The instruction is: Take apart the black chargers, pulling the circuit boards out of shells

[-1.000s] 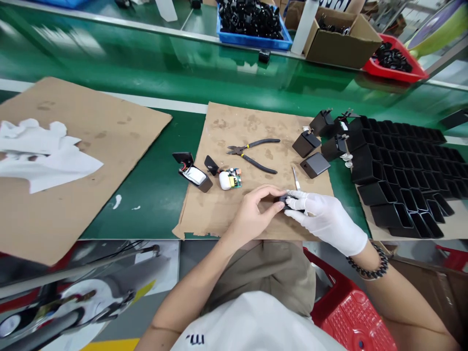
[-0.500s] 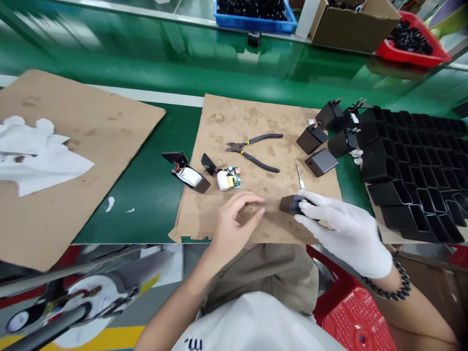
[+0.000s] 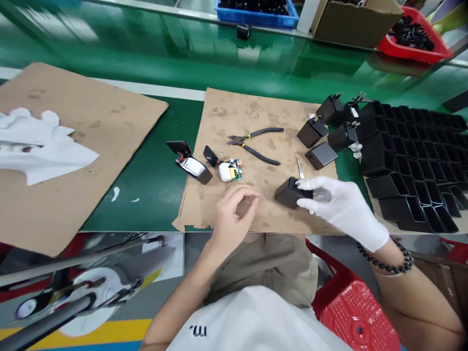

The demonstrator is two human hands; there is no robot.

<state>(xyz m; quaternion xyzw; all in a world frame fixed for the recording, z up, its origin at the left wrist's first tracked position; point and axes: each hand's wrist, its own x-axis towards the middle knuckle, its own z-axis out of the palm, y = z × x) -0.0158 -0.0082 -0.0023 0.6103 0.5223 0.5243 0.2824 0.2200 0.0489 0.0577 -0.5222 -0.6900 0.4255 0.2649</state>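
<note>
My right hand [image 3: 334, 204], in a white glove, grips a black charger housing [image 3: 288, 193] by its right end, low over the cardboard mat or resting on it. My bare left hand [image 3: 236, 209] is to its left, thumb and forefinger tips brought together, with nothing visible between them. Beyond the left hand lies a small circuit board [image 3: 234, 170] with a white-wrapped part, joined to a black end cap [image 3: 211, 156]. Left of that is an opened charger [image 3: 195, 168], its lid tipped up on wires. Cutting pliers [image 3: 254, 144] lie spread open on the cardboard mat [image 3: 219, 114].
Several black chargers [image 3: 312, 132] with plug pins stand at the right, beside rows of black empty housings [image 3: 405, 161]. A thin white-handled tool [image 3: 300, 168] lies close beyond the held housing. White cloth [image 3: 40, 151] covers part of the left cardboard. Bins line the back.
The black housing has turned and now shows more of its side, with my right fingers spread along its end. The thumb and forefinger of my left hand have closed together.
</note>
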